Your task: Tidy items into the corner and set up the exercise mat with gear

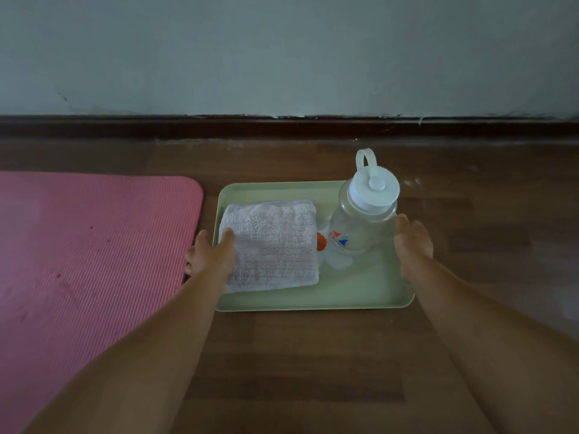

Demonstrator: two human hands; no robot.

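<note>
The pale green tray (344,296) sat on the wooden floor (313,355) between the two hands, its left rim gripped by the left hand (208,253), whose thumb lay over the rim onto the folded grey towel (275,245) while the fingers curled round the outside. The right hand (413,242) lay against the right rim with its fingers stretched forward and fairly straight, just beside the upright clear bottle (360,223) with its white lid. The pink exercise mat (87,245) lay flat just outside the left hand.
</note>
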